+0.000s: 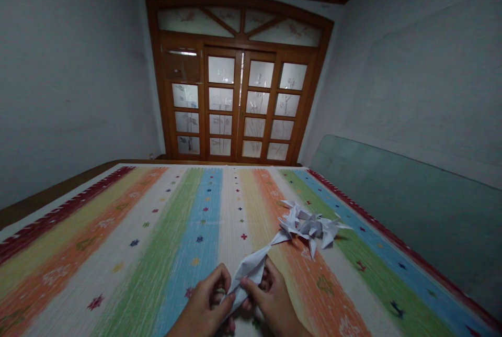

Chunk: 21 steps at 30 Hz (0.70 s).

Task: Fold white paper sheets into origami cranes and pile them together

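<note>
Between my two hands is a piece of folded white paper [251, 268], long and pointed, its tip aimed up and to the right. The thumb and curled fingers of my left hand [209, 300] pinch its lower left end. My right hand [272, 295] grips the right side, thumb pressed on top of the folds and the other fingers behind. Just beyond the tip lies a pile of several folded white paper cranes [309, 224], wings and points overlapping. The underside of the held paper is hidden by my fingers.
A striped, multicoloured cloth [157, 253] covers the table. To the right, a pale green padded headboard-like panel [392, 195] runs along the wall. Wooden doors with glass panes [239, 101] stand at the far end.
</note>
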Each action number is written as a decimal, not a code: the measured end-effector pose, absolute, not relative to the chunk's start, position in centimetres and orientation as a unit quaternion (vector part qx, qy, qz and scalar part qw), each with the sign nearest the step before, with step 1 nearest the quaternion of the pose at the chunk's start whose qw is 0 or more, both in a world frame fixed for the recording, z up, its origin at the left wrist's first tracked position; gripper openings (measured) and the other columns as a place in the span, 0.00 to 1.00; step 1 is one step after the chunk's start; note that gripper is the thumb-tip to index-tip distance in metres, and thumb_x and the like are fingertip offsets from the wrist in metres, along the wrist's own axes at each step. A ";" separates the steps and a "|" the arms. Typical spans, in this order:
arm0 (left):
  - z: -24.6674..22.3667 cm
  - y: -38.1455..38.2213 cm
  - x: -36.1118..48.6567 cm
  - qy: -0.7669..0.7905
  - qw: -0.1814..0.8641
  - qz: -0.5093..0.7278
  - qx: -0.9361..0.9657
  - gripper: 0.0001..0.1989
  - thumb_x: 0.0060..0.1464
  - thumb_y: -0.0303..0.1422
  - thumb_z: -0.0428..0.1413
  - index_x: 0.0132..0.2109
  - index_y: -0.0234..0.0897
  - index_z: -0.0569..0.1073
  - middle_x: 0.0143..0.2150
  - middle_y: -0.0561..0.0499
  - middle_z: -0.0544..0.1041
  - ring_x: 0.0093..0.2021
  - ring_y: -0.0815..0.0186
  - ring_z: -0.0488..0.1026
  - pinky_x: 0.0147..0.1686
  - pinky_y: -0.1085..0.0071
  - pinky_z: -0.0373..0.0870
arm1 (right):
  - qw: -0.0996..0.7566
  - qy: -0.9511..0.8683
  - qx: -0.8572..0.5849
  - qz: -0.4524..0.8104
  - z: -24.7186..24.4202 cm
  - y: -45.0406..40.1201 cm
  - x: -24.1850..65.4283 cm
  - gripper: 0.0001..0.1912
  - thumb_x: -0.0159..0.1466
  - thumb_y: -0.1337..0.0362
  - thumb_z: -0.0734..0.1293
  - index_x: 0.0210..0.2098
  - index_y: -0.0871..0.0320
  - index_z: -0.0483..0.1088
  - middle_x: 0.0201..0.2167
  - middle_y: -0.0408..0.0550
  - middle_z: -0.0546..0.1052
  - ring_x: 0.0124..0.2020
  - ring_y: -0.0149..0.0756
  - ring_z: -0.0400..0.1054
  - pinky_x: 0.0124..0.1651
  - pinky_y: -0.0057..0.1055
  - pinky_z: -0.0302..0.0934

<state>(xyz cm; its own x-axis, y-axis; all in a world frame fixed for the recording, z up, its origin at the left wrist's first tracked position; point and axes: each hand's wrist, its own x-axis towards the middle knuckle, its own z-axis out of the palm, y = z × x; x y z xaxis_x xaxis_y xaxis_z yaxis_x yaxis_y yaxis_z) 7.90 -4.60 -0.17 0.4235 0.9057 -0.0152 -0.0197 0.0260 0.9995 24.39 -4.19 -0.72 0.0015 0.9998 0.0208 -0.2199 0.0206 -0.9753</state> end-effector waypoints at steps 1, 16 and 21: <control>-0.2 -4.7 7.9 0.386 0.597 0.376 0.595 0.23 0.57 0.54 0.61 0.35 0.42 0.61 0.28 0.54 0.78 0.19 0.70 0.72 0.21 0.76 0.67 | 0.551 -0.449 -0.441 0.548 -0.7 -4.2 24.3 0.26 0.48 0.49 0.81 0.35 0.57 0.69 0.24 0.42 0.78 0.19 0.32 0.71 0.20 0.26 0.65; 1.0 -5.1 7.6 0.448 0.437 0.387 0.677 0.09 0.58 0.37 0.56 0.32 0.42 0.65 0.27 0.57 0.69 0.24 0.67 0.64 0.27 0.75 0.58 | 0.582 -0.400 -0.389 0.592 -1.8 -4.2 24.1 0.50 0.47 0.58 0.83 0.63 0.53 0.59 0.28 0.42 0.80 0.22 0.37 0.75 0.23 0.29 0.69; 0.8 -5.1 7.5 0.451 0.416 0.374 0.695 0.05 0.60 0.36 0.56 0.38 0.41 0.70 0.33 0.54 0.75 0.32 0.63 0.72 0.35 0.73 0.64 | 0.603 -0.391 -0.376 0.585 -2.0 -4.3 24.2 0.60 0.47 0.57 0.83 0.69 0.53 0.48 0.34 0.48 0.82 0.28 0.40 0.78 0.26 0.30 0.70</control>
<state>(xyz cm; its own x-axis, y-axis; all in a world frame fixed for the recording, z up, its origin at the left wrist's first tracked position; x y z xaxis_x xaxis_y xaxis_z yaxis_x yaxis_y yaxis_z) 7.49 -5.07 0.81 0.3137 0.9382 0.1458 0.3151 -0.2477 0.9161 24.22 -4.31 -1.96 0.0097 0.9994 0.0329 -0.4113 0.0340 -0.9109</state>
